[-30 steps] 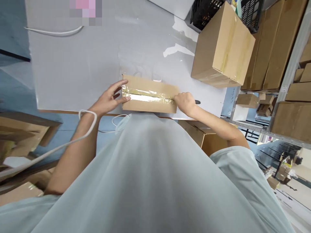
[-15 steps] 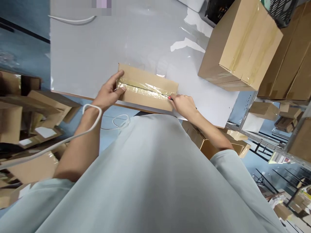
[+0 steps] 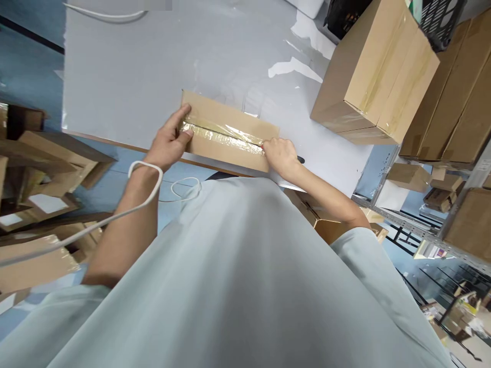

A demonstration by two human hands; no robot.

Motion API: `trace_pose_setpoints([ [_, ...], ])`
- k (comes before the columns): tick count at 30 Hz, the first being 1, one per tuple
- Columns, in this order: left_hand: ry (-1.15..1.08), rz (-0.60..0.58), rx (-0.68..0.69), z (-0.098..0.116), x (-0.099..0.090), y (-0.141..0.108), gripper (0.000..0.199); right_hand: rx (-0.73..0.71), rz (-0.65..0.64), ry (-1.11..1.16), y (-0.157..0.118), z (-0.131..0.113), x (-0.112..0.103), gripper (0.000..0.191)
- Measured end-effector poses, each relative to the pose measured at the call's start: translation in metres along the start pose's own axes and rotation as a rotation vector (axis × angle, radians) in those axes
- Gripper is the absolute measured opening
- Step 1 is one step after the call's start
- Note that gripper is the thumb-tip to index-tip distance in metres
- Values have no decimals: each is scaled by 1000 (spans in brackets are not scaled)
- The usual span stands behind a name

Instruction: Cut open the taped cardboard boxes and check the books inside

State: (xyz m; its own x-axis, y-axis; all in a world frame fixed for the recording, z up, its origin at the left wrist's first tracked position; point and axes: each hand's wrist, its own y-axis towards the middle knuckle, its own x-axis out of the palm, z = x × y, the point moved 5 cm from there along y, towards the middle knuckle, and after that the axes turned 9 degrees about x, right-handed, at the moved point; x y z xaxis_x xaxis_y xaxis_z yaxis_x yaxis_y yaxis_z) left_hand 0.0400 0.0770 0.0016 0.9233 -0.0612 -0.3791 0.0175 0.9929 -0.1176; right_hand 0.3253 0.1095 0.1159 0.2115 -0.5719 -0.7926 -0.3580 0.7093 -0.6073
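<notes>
A long, flat cardboard box (image 3: 230, 113) lies at the table's front edge, with shiny clear tape along its middle and a dark slit through the tape. My left hand (image 3: 168, 142) grips the box's left end, thumb on top. At the right end, my right hand (image 3: 282, 156) is closed, its fingertips at the tape. A black tool end (image 3: 301, 160) sticks out behind the right hand; the rest of it is hidden by the hand. A white cable (image 3: 156, 189) loops over my left wrist.
The grey table (image 3: 126, 82) carries a large taped carton (image 3: 378, 76) at the right, with a black crate (image 3: 441, 23) behind it. Cardboard pieces (image 3: 57, 153) pile up at the left. A metal shelf (image 3: 406, 222) stands at the right.
The red-tipped black tool seen at my right fingertips is now mostly covered, and its black end shows behind the hand. The slit in the tape looks wider at the right. The view has shifted slightly.
</notes>
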Motion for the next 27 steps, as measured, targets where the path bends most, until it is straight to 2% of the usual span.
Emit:
trace_pose_setpoints([
  [3,-2,-2,11,-2,2,0,136,134,1,-74,-18,3,-12,45],
  [6,-12,0,24,-2,3,0,139,138,9,-64,-29,-5,-22,46],
  [9,-19,-8,25,-1,2,-1,138,95,28,-37,-18,-15,-23,41],
  [13,-39,-29,19,-1,1,-1,137,128,-8,-47,6,-16,-8,41],
  [17,-66,-35,29,0,1,-2,141,225,-34,-101,3,-6,-3,42],
  [21,-85,-23,27,0,2,-2,134,271,-55,-97,-28,18,-6,35],
  [24,-113,-16,8,-2,-1,0,128,296,55,123,-48,44,2,35],
  [27,-186,12,-15,-7,-10,2,125,431,282,683,-49,72,34,46],
])
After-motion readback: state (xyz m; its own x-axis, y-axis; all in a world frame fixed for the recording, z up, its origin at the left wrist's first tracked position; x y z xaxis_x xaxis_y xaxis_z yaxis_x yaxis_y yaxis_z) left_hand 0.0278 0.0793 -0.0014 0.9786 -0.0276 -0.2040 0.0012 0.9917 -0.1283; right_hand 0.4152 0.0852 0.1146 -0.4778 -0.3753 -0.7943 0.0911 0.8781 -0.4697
